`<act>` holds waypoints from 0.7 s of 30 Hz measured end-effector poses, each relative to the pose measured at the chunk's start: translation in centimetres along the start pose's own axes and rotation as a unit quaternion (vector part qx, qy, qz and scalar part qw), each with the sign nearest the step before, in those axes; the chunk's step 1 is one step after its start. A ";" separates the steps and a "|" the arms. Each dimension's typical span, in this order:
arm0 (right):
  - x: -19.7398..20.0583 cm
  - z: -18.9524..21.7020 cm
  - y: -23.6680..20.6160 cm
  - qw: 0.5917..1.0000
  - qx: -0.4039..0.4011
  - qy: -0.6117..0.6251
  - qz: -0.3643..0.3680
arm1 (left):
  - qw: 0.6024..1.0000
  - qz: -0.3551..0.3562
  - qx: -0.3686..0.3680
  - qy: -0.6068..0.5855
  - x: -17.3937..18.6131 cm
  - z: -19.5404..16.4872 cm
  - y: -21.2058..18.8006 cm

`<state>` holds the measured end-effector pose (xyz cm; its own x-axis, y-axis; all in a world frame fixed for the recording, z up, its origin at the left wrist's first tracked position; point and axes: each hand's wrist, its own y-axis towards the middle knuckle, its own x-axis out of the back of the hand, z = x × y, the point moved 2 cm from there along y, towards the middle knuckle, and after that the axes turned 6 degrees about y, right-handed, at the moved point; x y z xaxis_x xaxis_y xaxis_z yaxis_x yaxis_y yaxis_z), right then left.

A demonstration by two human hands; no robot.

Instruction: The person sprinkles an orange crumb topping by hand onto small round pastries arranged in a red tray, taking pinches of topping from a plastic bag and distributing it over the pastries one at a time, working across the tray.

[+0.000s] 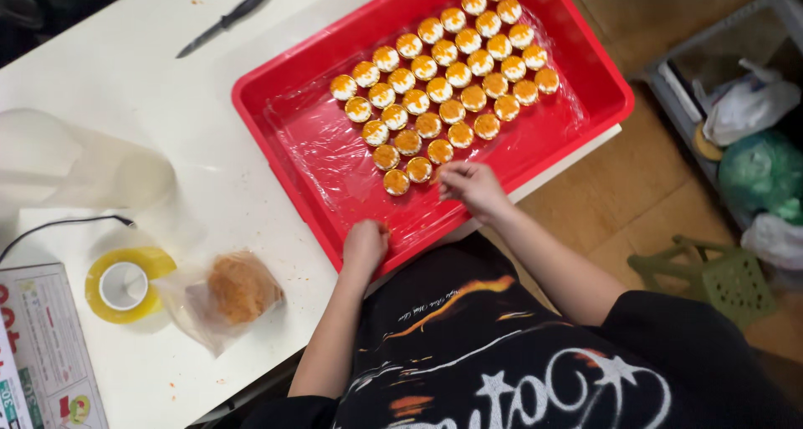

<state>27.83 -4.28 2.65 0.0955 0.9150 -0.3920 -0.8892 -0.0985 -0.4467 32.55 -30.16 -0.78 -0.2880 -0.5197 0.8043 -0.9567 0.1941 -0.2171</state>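
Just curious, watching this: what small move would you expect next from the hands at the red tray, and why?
Probably the right hand sets a piece down beside the last orange-topped rounds, though what its fingers hold is hidden. The rows end there, with bare film-lined red tray next to them. The left hand rests on the tray's near rim.
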 end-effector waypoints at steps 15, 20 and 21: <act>14.5 14.9 5.4 0.998 0.031 0.056 -0.020 | 0.894 0.087 -0.055 -0.436 -1.2 -24.2 19.5; 19.6 18.7 9.4 0.999 0.028 0.027 -0.027 | 0.917 0.042 -0.076 -0.389 -3.4 -29.7 25.7; 20.6 19.4 10.3 0.999 0.028 0.017 -0.023 | 0.910 0.043 -0.069 -0.406 -4.0 -30.4 26.9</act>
<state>11.90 21.18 5.58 0.1516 0.9044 -0.3988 -0.9070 -0.0331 -0.4199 9.32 2.44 6.99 -0.3521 -0.9303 0.1025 -0.9307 0.3365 -0.1436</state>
